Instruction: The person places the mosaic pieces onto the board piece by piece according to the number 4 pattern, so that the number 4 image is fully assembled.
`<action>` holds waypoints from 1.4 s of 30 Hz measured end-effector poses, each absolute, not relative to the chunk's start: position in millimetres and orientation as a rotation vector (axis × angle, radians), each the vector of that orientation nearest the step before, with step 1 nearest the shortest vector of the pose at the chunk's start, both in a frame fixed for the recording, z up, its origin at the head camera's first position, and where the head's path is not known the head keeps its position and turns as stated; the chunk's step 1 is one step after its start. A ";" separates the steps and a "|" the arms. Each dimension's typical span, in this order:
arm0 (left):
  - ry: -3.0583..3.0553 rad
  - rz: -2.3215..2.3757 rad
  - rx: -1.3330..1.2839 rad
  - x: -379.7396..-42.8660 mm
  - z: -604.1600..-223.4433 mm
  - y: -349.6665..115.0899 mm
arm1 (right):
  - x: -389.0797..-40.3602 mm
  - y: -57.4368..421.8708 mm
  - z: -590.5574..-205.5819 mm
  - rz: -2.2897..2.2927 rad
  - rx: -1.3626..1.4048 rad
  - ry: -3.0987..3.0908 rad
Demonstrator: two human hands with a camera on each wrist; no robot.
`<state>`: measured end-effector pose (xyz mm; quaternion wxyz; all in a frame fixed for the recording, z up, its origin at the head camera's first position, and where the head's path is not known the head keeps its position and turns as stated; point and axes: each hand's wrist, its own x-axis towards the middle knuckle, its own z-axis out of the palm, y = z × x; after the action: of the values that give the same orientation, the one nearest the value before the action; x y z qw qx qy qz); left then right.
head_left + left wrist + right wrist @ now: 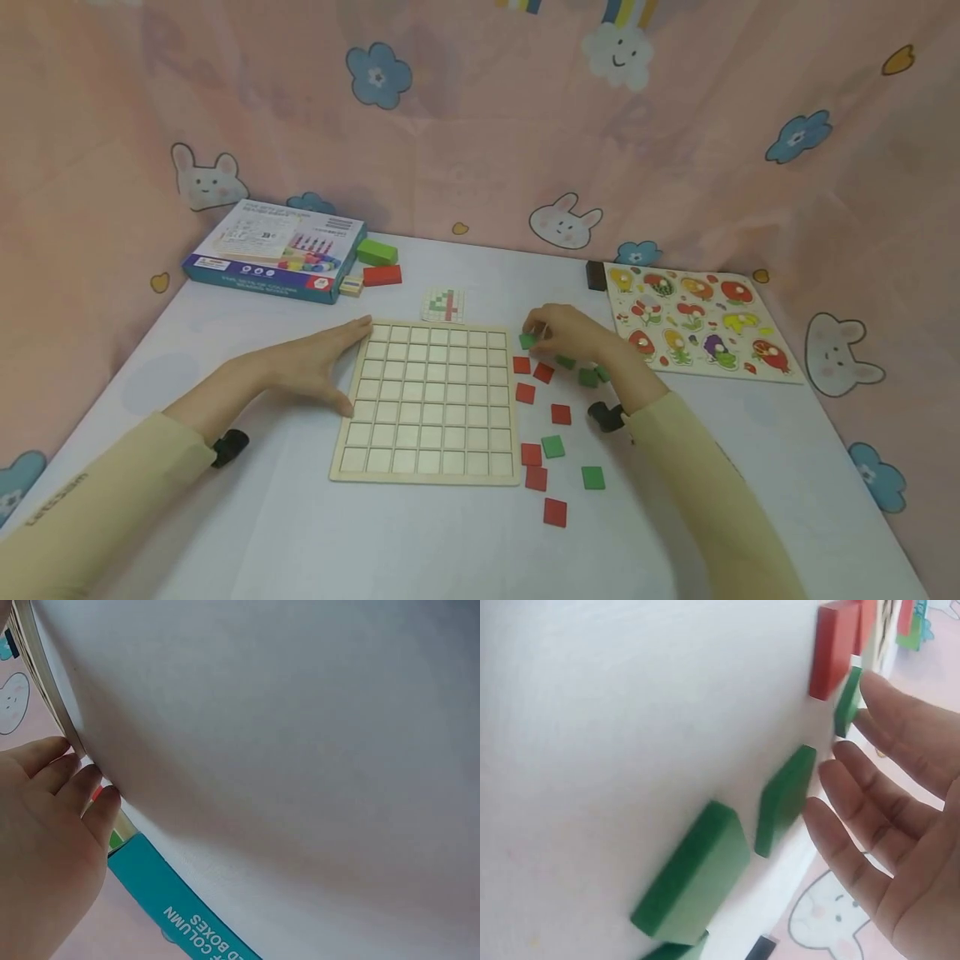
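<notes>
A square wooden grid board (425,484) lies on the white table, its cells bare. My left hand (311,362) rests at its left edge, thumb and fingers spread; in the left wrist view the straight fingers (101,810) touch the board's edge. Right of the board, my right hand (570,329) pinches a green square tile (528,341) between thumb and forefinger, low at the table. The right wrist view shows that green tile (847,701) at the fingertips, the other fingers loosely bent. Red tiles (561,414) and green tiles (592,477) lie scattered nearby.
A small pattern card (442,305) lies behind the board. At back left are a boxed set (273,250), a green block (377,252) and a red block (382,275). A fruit puzzle board (705,321) and a dark block (596,276) lie at back right.
</notes>
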<state>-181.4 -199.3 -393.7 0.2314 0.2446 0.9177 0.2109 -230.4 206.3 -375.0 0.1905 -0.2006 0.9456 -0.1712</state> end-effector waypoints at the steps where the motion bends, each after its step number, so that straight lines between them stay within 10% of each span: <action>1: 2.525 0.579 0.674 -181.4 -394.0 -199.2 | -231.3 205.9 -376.7 -0.474 -0.561 2.661; 42: 2.572 0.490 0.685 -180.8 -395.6 -198.7 | -249.9 115.3 -374.4 -0.846 -0.677 2.628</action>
<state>-180.8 -198.7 -395.6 0.2159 0.2472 0.9279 0.1766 -249.9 115.3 -374.4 0.1493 -0.2354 0.9142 -0.2942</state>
